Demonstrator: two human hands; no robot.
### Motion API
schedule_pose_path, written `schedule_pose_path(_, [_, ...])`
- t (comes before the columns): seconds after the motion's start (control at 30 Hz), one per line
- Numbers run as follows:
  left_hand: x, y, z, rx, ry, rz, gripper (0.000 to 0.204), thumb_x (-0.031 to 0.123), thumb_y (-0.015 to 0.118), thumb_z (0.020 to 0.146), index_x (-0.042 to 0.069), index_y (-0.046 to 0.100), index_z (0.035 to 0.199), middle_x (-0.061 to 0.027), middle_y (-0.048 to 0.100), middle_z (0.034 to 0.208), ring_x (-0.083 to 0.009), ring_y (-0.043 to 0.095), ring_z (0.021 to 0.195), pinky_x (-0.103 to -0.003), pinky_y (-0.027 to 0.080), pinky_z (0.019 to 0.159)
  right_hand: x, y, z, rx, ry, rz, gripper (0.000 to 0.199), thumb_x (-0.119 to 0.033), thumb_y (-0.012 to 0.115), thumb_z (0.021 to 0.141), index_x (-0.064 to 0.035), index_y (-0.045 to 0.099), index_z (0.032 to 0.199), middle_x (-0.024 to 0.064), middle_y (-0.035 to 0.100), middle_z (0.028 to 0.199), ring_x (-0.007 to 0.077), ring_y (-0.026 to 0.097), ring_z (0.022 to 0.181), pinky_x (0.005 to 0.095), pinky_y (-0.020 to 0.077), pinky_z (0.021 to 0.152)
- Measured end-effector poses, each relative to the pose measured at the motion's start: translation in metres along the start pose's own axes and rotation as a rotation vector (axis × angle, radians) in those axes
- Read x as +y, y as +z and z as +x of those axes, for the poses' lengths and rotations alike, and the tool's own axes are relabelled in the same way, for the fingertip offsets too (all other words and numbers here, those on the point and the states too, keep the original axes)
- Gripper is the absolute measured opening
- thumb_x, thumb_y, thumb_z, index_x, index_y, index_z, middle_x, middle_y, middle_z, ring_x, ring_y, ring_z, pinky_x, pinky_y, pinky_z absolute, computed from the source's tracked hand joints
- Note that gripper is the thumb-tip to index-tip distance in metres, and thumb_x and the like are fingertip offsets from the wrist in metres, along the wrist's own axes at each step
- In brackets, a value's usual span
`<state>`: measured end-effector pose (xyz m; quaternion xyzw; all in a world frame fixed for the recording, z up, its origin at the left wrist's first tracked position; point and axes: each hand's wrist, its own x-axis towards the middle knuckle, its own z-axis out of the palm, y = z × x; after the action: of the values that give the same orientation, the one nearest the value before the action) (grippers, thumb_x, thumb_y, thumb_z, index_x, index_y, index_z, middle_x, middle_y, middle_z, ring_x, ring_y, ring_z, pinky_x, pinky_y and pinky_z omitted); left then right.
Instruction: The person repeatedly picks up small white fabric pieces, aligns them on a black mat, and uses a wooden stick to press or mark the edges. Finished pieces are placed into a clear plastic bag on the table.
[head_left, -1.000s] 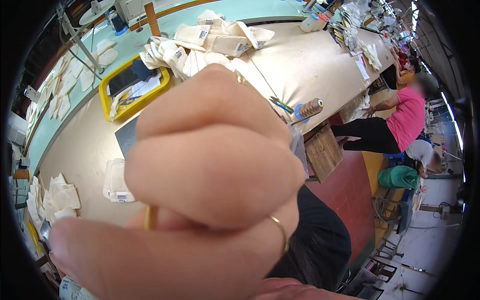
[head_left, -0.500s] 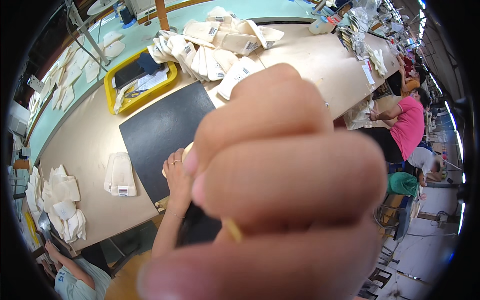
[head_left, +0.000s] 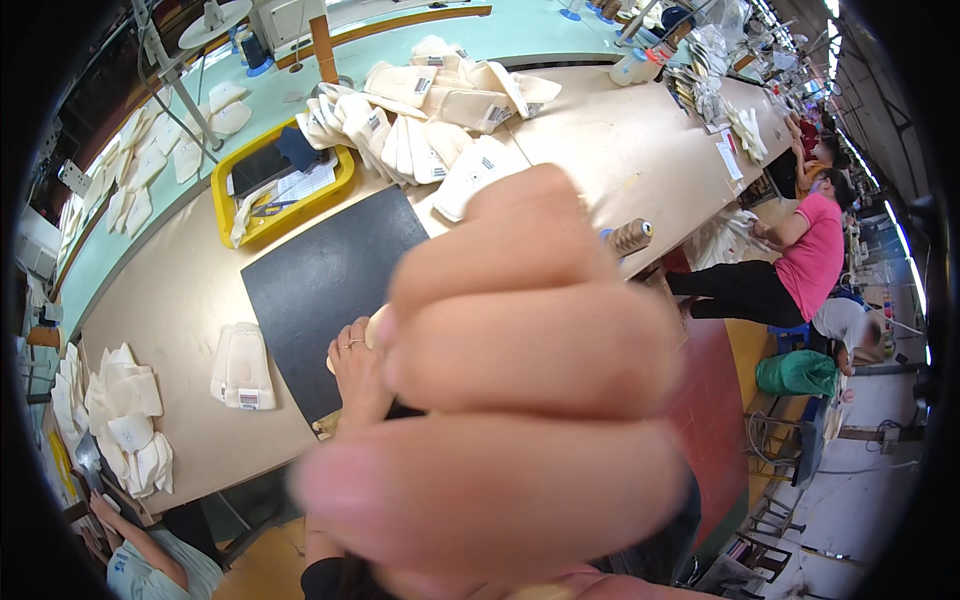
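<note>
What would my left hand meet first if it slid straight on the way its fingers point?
At first only the bare black mat lies ahead of the left hand. Past the mat's far edge, it would probably reach the yellow tray or the cream fabric pieces beside it. Depth is unclear.

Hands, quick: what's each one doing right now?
Left hand: resting on a pale fabric piece on the black rectangular mat.
Right hand: closed fist, contents hidden.
</note>
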<state>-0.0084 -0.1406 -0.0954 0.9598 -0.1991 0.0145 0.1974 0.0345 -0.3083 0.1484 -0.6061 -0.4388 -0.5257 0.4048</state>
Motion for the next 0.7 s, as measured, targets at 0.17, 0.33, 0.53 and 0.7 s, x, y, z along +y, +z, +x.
schedule_pose_path(0.17, [0.0014, -0.0042, -0.0041, -0.029, -0.013, -0.009, 0.047, 0.030, 0.073, 0.083, 0.009, 0.068, 0.125, -0.0190, 0.055, 0.134, -0.0372, 0.049, 0.124, -0.051, 0.035, 0.105, 0.0002, -0.0002, 0.0001, -0.005, 0.008, -0.004, 0.029, -0.022, 0.071, 0.062, -0.0071, 0.072, 0.087, -0.0007, 0.045, 0.071, 0.0167, 0.046, 0.060, 0.0279, 0.0324, 0.052])
schedule_pose_path(0.33, [0.0017, -0.0054, -0.0037, -0.019, -0.017, -0.014, 0.049, 0.030, 0.073, 0.082, 0.009, 0.067, 0.126, -0.0190, 0.055, 0.133, -0.0371, 0.049, 0.123, -0.051, 0.036, 0.105, -0.0031, 0.0021, 0.0002, -0.010, 0.009, -0.003, 0.028, -0.022, 0.072, 0.064, -0.0076, 0.073, 0.087, -0.0006, 0.045, 0.072, 0.0173, 0.047, 0.062, 0.0284, 0.0334, 0.053])
schedule_pose_path(0.53, [0.0007, -0.0032, -0.0035, -0.019, -0.019, -0.014, 0.050, 0.030, 0.074, 0.081, 0.009, 0.066, 0.126, -0.0190, 0.055, 0.132, -0.0371, 0.049, 0.122, -0.051, 0.036, 0.104, -0.0029, 0.0013, -0.0004, -0.015, 0.011, -0.004, 0.027, -0.022, 0.073, 0.066, -0.0083, 0.073, 0.089, -0.0004, 0.046, 0.073, 0.0179, 0.047, 0.063, 0.0290, 0.0347, 0.055])
schedule_pose_path(0.7, [-0.0001, -0.0033, -0.0038, -0.014, -0.019, -0.015, 0.052, 0.030, 0.074, 0.080, 0.010, 0.066, 0.127, -0.0189, 0.055, 0.131, -0.0370, 0.049, 0.121, -0.051, 0.036, 0.103, -0.0046, 0.0009, -0.0012, -0.012, 0.016, -0.004, 0.026, -0.022, 0.074, 0.068, -0.0088, 0.073, 0.090, -0.0003, 0.046, 0.074, 0.0185, 0.047, 0.064, 0.0294, 0.0357, 0.056])
